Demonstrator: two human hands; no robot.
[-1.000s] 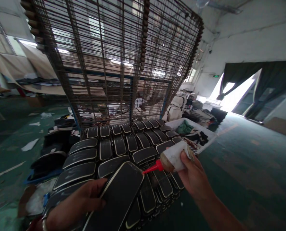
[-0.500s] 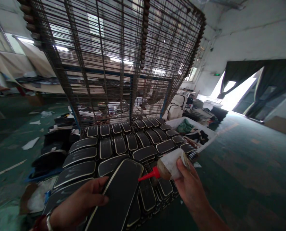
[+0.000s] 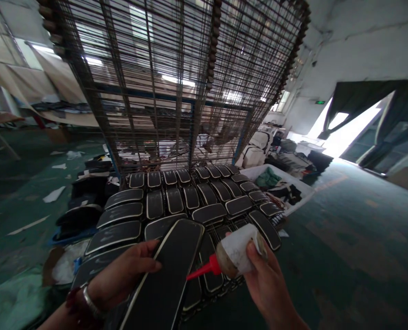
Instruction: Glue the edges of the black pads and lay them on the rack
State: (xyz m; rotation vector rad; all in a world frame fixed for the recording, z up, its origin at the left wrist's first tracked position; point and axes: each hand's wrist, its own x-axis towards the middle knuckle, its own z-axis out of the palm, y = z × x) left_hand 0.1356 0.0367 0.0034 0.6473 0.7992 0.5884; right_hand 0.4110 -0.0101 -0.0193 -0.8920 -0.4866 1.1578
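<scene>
My left hand [image 3: 128, 270] grips a long black panel [image 3: 171, 270] with rounded corners and a pale line along its edge, thumb on top, fingers underneath. My right hand [image 3: 265, 275] is closed around a glue bottle [image 3: 238, 252] with a white label and brownish contents. Its red nozzle [image 3: 204, 268] points left, and the tip is at the right edge of the panel. Below and beyond lie several similar black panels [image 3: 117, 220] in rows on a wire rack.
A tall wire mesh frame [image 3: 162, 91] rises behind the panels. To the right stands a white bin [image 3: 303, 192] with cloth inside. Stacked black pieces [image 3: 87, 192] and a cardboard box [image 3: 49, 270] are on the left. Paper scraps [image 3: 54, 194] lie on the green floor.
The bottle has moved down and left, its nozzle tip sliding along the panel's right edge towards me. The background has shifted slightly rightward. Both hands keep their hold.
</scene>
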